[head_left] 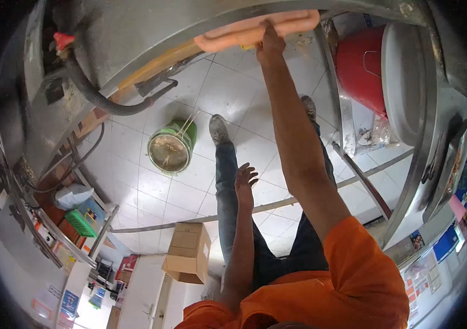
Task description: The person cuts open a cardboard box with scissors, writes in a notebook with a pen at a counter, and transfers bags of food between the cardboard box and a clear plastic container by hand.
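Note:
My right hand (271, 46) reaches far forward, its fingers closed on the near edge of a salmon-orange plastic tray (228, 37). The tray lies partly under the steel table edge, so its far side is hidden. A small bit of yellow shows just below it, beside my wrist. My left hand (245, 181) hangs low over my left leg, holding nothing, with its fingers loosely apart. On the tiled floor ahead and to the left, a green bucket (188, 131) carries a round metal strainer (168, 153) with a long wire handle.
A black hose (93, 94) with a red valve hangs at upper left. A red tub (359, 68) and a large pale basin (408, 71) stand on the right. A cardboard box (188, 247) sits behind the metal floor-level bar (151, 228).

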A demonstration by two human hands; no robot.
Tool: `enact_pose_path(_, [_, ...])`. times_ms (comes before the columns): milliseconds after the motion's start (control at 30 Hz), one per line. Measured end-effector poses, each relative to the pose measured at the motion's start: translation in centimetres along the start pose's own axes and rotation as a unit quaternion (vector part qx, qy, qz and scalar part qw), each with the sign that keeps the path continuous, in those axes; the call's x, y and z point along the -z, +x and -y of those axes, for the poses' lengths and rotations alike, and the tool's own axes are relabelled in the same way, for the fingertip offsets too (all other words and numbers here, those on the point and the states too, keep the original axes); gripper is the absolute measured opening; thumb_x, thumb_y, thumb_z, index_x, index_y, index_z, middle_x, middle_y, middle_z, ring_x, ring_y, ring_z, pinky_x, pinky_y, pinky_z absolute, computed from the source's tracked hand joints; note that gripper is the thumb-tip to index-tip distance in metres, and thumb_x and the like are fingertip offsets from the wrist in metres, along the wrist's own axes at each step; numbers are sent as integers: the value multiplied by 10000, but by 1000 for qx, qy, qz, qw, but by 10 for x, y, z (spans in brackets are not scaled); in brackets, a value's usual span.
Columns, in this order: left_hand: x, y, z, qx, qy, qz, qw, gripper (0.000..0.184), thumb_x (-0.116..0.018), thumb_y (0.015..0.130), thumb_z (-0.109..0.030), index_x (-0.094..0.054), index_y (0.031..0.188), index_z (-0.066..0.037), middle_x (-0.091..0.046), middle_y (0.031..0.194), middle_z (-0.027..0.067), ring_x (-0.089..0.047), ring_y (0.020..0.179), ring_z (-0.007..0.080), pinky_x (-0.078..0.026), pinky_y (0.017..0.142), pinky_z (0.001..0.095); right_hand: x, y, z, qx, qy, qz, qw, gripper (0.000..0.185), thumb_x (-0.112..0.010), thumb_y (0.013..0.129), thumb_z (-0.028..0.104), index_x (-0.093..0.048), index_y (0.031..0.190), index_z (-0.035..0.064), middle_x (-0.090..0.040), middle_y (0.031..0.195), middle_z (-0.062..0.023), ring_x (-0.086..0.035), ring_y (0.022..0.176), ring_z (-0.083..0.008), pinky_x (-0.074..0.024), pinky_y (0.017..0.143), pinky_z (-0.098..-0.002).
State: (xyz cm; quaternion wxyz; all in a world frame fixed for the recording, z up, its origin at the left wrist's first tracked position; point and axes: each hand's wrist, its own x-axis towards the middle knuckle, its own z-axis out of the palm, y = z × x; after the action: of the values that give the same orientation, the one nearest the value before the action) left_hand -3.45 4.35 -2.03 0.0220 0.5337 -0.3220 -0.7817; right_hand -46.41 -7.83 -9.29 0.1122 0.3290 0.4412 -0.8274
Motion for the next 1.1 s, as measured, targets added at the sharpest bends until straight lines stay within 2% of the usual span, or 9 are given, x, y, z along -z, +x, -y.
enact_pose_path(100, [2,29,-11,-9,-2,-44,999,405,-512,976,-398,-555,1224,-81,-605,1078,67,-598,971,185,-469,800,339,33,-32,16,-15,-2,4,1000,454,-735,823,214,-499,1191,91,-588,988,-47,-590,824,-175,-492,604,-344])
enact_pose_path(167, [-4,59,-40,-120,187,-84,971,433,-497,979,-427,-566,1195,-58,-600,1082,82,-591,961,206,-460,816,360,80,-41,15,6,-100,11,995,438,-712,840,211,-510,1207,82,-598,1015,-51,-604,857,-190,-510,640,-353])
enact_pose_path(400, [-40,245,-200,-428,266,-77,860,287,-669,870,-141,-580,1110,-12,-612,1125,125,-579,1009,246,-447,890,337,178,-109,19,6,-9,-140,990,395,-650,861,138,-553,1239,72,-625,1057,-43,-628,932,-208,-530,719,-343])
enact_pose_path(500, [-74,310,-259,-629,553,-111,535,428,-705,831,-262,-581,1139,8,-600,1133,193,-521,1114,346,-394,979,455,200,-127,11,51,-22,-187,981,394,-636,869,189,-547,1226,49,-615,1087,-61,-610,948,-206,-518,761,-343])
enact_pose_path(533, [-112,288,-281,-500,515,-83,692,463,-712,819,-289,-580,1150,7,-600,1133,188,-514,1114,359,-393,981,459,210,-130,4,65,-23,-205,976,395,-634,871,205,-546,1223,46,-612,1089,-62,-606,941,-201,-516,762,-342])
enact_pose_path(567, [-124,304,-292,-605,522,-36,600,483,-681,842,-346,-577,1157,6,-590,1194,195,-487,1194,364,-383,993,466,222,-126,-5,81,-29,-201,976,395,-635,871,216,-547,1213,39,-612,1069,-56,-603,922,-194,-514,750,-339])
enact_pose_path(667, [-188,276,-325,-327,407,40,852,581,-571,892,-470,-555,1229,3,-571,1264,210,-501,1228,354,-399,989,449,262,-113,-42,102,-28,-193,975,386,-637,872,241,-554,1178,21,-610,1003,-40,-594,860,-175,-506,716,-327])
enact_pose_path(700, [-200,288,-333,-280,388,60,876,595,-561,891,-482,-551,1234,4,-572,1264,210,-504,1225,351,-401,988,445,273,-109,-50,99,-17,-190,977,376,-637,873,244,-559,1161,15,-608,977,-34,-591,838,-170,-503,704,-322])
enact_pose_path(1100, [-272,333,-321,-163,545,212,795,773,-447,878,-626,-503,1298,20,-577,1254,205,-541,1178,308,-420,971,399,349,-99,-78,99,-24,-268,958,127,-629,760,160,-589,769,40,-515,691,16,-483,595,-116,-383,531,-272])
